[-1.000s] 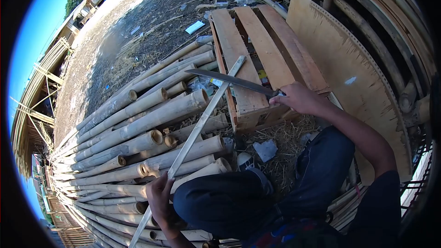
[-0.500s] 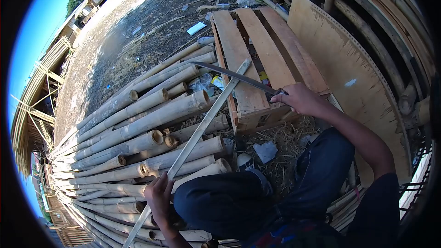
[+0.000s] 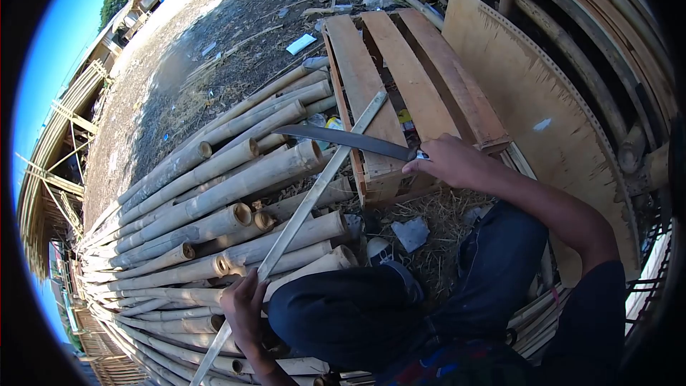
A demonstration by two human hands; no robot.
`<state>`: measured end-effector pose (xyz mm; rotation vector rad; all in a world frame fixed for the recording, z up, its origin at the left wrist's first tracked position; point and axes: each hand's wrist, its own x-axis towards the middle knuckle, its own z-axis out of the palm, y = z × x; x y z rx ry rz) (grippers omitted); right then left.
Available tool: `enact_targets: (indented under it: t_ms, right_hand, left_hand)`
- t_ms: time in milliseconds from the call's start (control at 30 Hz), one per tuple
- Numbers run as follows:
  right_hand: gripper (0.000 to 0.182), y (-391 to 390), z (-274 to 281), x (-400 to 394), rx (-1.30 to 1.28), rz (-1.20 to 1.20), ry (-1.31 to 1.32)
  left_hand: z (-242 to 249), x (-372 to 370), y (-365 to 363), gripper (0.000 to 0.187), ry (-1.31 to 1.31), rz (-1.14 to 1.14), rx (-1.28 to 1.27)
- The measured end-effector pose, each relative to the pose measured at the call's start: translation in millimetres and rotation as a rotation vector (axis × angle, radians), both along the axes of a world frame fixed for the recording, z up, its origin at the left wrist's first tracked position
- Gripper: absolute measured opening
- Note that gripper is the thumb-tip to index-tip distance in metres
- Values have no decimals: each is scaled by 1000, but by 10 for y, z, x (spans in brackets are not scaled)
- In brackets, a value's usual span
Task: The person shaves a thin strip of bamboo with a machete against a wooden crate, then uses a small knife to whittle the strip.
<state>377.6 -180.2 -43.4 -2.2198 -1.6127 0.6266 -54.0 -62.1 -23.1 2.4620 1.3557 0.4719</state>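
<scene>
Knees: dark jeans [image 3: 329,304], bent, nearest the camera; a shoe [image 3: 380,250] shows beyond the one on the left.
Left hand: closed [image 3: 243,302], fingers wrapped around the lower part of the strip, just beside the knee.
Strip: long, pale, flat [image 3: 295,221]; slants from the bottom edge up through the left hand, upper end over the crate's near-side slat. Whether it bears on the wood, cannot tell.
Right hand: closed around the knife's handle [image 3: 451,161], thumb side toward the blade, arm reaching in from the right.
Knife: long dark blade [image 3: 371,144], laid across the upper part of the strip, tip out over the poles. Edge contact too fine to tell.
Step in hand: looks like blade work on the strip, one hand steadying, one wielding.
Next move: would call for a firm left grip, a steady blade angle and even pressure; the thin strip could flex or twist. Left fingers are well apart from the blade.
Stone: grey chunk [image 3: 411,234] on straw-strewn dirt, between shoe and crate.
Poles: bamboo [image 3: 236,180], stacked on the left, cut ends toward the crate.
Crate: slatted wood [image 3: 411,71], ahead.
Sheet: plywood [image 3: 529,100], right of crate, ragged markings.
Yard: littered ground [image 3: 171,78], part shaded.
Far left: bundled poles [image 3: 75,96] propped on a frame.
</scene>
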Motion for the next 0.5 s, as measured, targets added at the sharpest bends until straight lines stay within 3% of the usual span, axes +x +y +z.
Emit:
enact_targets:
  t_ms: [67,167,300,400,500]
  right_hand:
    - [68,7,-126,139,37,9,2]
    - [70,45,-111,421,-43,-357,144]
    - [68,-55,-145,309,-44,-353,187]
    - [66,-23,110,87,33,-214,163]
    - [62,-3,97,-41,-69,-3,19]
  left_hand:
    - [-30,-132,-18,35,-8,0,-21]
    - [-13,-164,-58,35,36,16,-68]
    - [-29,-86,-56,35,33,52,-75]
    - [-54,-64,-11,35,18,61,-82]
    - [-9,6,-35,34,61,71,-89]
